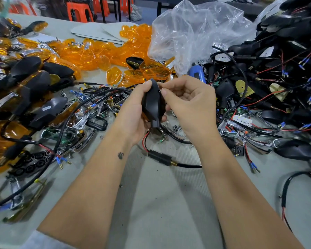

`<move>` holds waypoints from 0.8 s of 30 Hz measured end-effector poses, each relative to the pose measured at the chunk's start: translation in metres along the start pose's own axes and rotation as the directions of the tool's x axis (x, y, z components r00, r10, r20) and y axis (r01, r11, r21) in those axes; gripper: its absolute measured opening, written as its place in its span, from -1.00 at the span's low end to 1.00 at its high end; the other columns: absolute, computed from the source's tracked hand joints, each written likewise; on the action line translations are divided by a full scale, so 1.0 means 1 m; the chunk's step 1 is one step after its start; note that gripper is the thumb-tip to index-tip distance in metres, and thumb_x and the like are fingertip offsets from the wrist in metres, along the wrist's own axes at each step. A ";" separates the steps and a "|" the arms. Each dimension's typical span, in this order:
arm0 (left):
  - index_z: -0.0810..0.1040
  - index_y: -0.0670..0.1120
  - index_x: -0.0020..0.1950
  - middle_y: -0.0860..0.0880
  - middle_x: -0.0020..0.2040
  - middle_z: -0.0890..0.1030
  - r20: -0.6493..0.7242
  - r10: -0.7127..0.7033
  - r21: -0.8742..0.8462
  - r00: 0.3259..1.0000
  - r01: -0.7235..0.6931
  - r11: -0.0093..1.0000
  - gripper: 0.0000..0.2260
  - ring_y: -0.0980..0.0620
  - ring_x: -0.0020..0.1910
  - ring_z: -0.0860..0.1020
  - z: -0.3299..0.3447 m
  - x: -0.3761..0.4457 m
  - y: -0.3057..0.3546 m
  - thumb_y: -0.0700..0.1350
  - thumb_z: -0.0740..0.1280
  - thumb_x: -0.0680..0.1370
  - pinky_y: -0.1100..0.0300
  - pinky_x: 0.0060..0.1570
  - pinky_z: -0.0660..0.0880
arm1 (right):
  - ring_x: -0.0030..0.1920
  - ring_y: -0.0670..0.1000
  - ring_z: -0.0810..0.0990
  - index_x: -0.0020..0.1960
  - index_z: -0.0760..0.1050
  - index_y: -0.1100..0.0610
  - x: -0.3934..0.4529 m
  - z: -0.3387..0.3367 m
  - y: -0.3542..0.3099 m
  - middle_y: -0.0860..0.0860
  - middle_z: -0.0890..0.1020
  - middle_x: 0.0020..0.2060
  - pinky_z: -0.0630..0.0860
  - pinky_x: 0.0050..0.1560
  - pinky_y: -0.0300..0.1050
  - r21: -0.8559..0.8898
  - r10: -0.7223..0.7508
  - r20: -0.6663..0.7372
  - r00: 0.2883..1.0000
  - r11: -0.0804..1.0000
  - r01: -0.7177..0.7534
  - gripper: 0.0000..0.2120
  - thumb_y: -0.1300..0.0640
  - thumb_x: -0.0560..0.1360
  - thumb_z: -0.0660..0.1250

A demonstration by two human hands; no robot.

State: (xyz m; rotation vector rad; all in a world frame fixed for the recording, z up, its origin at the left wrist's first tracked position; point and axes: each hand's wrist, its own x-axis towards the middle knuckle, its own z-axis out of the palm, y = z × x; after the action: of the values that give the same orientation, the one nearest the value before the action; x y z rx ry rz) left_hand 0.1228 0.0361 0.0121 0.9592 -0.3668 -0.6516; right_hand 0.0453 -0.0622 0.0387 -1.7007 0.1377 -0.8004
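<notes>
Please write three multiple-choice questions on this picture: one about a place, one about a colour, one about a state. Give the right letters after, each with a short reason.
1. Where is the clear bag?
A. beyond the hands, among the piles
B. under the left forearm
C. on the orange stool

2. What colour are the loose lenses?
A. green
B. orange
C. white

3. How is the black housing kept?
A. lying flat on the table
B. inside the bag
C. held in the left hand

Answers:
1 A: the bag rises past the hands, between the lenses and the wire heap.
2 B: the whole heap of lenses is orange.
3 C: the left fingers curl round the housing, while the right hand pinches a small metal bit at its upper edge.
</notes>
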 end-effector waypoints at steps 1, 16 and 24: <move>0.66 -0.05 -0.01 -0.06 -0.18 0.64 0.012 0.019 0.000 1.000 -0.019 1.000 -0.69 0.02 -0.31 0.59 0.000 0.000 0.001 0.06 0.18 0.60 0.18 -0.42 0.50 | -0.32 -0.08 0.60 -0.18 0.61 0.07 0.000 0.000 -0.001 0.01 0.69 -0.27 0.57 -0.26 -0.19 0.030 -0.002 0.000 1.000 1.000 0.002 -0.78 0.38 0.47 0.42; 0.67 -0.06 -0.13 -0.02 -0.33 0.55 0.186 0.106 -0.191 0.977 -0.069 0.979 -0.65 0.05 -0.45 0.49 -0.001 -0.002 0.005 0.08 0.15 0.48 0.31 -0.56 0.40 | -0.45 0.06 0.52 -0.15 0.54 0.26 -0.006 0.002 -0.009 -0.01 0.66 -0.34 0.51 -0.48 -0.13 0.361 0.056 0.083 0.995 0.929 -0.083 -0.84 0.48 0.50 0.32; 0.72 -0.01 -0.10 0.01 -0.32 0.58 0.220 0.148 -0.123 0.964 -0.122 0.985 -0.62 0.07 -0.45 0.50 -0.001 0.000 0.007 0.12 0.14 0.44 0.30 -0.55 0.40 | -0.45 0.09 0.50 -0.18 0.55 0.23 -0.006 0.004 -0.007 0.05 0.68 -0.26 0.53 -0.48 -0.07 0.383 0.014 0.092 0.996 0.922 -0.048 -0.82 0.46 0.48 0.32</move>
State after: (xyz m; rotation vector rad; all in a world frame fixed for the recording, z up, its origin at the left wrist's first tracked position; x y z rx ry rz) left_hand 0.1258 0.0399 0.0172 0.7494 -0.5903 -0.6519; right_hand 0.0407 -0.0541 0.0419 -1.3526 -0.0523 -0.6766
